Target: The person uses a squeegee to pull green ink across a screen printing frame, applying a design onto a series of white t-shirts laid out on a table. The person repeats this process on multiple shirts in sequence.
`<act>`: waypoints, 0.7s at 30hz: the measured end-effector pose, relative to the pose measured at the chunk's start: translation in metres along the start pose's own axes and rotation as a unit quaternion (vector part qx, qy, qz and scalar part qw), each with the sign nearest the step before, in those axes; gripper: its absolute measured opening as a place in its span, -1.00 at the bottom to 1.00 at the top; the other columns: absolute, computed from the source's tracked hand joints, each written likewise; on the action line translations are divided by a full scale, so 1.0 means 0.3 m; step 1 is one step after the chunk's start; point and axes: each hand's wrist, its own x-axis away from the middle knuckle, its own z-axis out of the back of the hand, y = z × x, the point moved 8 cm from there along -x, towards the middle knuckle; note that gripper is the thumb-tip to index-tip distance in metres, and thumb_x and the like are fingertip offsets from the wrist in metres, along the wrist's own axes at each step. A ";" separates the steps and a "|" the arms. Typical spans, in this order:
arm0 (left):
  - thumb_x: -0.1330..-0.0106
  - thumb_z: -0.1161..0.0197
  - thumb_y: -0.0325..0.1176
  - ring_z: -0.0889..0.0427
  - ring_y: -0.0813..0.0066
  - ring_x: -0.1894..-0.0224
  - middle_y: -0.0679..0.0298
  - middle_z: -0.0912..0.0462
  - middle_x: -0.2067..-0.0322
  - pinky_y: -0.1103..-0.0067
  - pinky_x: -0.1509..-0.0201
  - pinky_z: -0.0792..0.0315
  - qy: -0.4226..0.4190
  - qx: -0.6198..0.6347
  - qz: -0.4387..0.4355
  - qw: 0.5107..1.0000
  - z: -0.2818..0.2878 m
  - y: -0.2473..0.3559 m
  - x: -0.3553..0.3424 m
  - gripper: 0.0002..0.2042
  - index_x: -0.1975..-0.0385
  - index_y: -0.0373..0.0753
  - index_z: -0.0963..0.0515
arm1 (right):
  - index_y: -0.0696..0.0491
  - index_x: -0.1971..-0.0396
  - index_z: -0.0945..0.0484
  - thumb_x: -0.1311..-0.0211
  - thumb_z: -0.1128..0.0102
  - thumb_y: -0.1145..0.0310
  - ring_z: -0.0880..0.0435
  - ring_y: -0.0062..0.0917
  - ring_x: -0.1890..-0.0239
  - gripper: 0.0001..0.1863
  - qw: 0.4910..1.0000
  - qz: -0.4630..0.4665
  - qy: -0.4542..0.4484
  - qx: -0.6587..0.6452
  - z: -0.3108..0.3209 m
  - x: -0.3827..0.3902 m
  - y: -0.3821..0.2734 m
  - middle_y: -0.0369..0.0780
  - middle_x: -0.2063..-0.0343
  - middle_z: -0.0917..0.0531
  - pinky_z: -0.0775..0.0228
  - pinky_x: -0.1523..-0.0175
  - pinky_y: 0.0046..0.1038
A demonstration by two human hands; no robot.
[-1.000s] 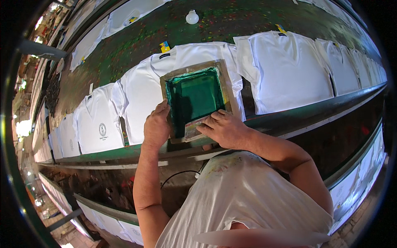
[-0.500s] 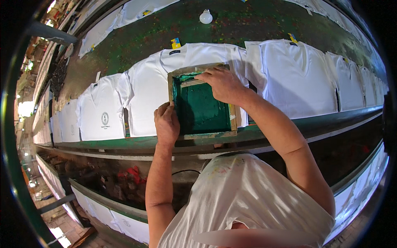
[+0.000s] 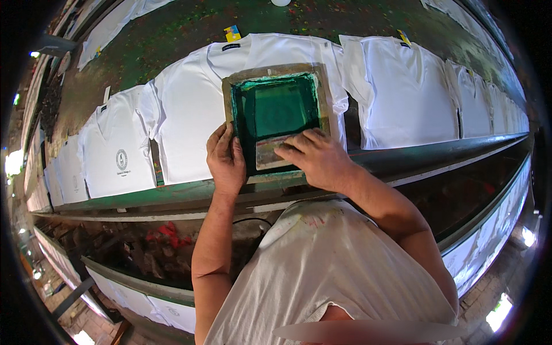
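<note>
A wooden-edged printing screen (image 3: 228,98) with green mesh lies over a white V-neck T-shirt (image 3: 187,95) on the long table. My left hand (image 3: 226,158) grips the screen's left edge, near its lower corner, with fingers closed on the frame. Inside the frame, my right hand (image 3: 319,158) is closed on a wooden squeegee (image 3: 268,155), which lies across the near end of the mesh. A faint round design shows through the green mesh. Left of the screen, another white T-shirt (image 3: 115,146) carries a small dark round print.
More white T-shirts (image 3: 408,98) lie in a row to the right, with yellow-and-blue tags at some collars. The dark green table (image 3: 144,43) is speckled with colour behind them. A lower rack (image 3: 167,290) with white shirts stands at the near left. Red scraps (image 3: 168,234) lie beneath the table.
My right hand has drawn the squeegee from the far end of the screen to its near end. My left hand stays on the frame. The view has shifted slightly.
</note>
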 end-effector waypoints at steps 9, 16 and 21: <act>-0.31 -0.42 -0.65 -0.64 -0.10 -0.35 -0.11 -0.69 -0.31 0.21 -0.46 -0.52 -0.015 0.028 -0.009 0.999 -0.001 -0.010 0.012 -0.43 -0.38 -0.34 -0.64 | -0.03 -0.26 -0.74 -0.27 -0.46 0.30 -0.63 -0.24 -0.20 -0.48 0.999 -0.027 -0.044 -0.009 -0.027 0.079 -0.099 -0.18 -0.13 -0.69 -0.58 -0.34 -0.15; -0.30 -0.35 -0.69 -0.62 -0.12 -0.32 -0.14 -0.65 -0.31 0.19 -0.44 -0.52 -0.009 0.060 -0.033 0.998 0.000 -0.003 0.014 -0.48 -0.31 -0.29 -0.68 | 0.05 -0.33 -0.69 -0.32 -0.55 0.37 -0.61 -0.10 -0.33 -0.44 0.985 -0.063 0.082 -0.138 0.069 0.131 -0.036 -0.09 -0.30 -0.66 -0.47 -0.45 -0.08; -0.29 -0.30 -0.71 -0.61 -0.17 -0.30 -0.21 -0.62 -0.30 0.17 -0.40 -0.50 0.018 -0.001 -0.118 0.993 0.029 0.050 0.050 -0.49 -0.25 -0.24 -0.71 | 0.13 -0.45 -0.55 -0.39 -0.48 0.47 -0.56 -0.06 -0.43 -0.36 0.917 -0.232 0.258 -0.198 0.078 0.259 0.154 0.02 -0.33 -0.63 -0.53 -0.45 -0.09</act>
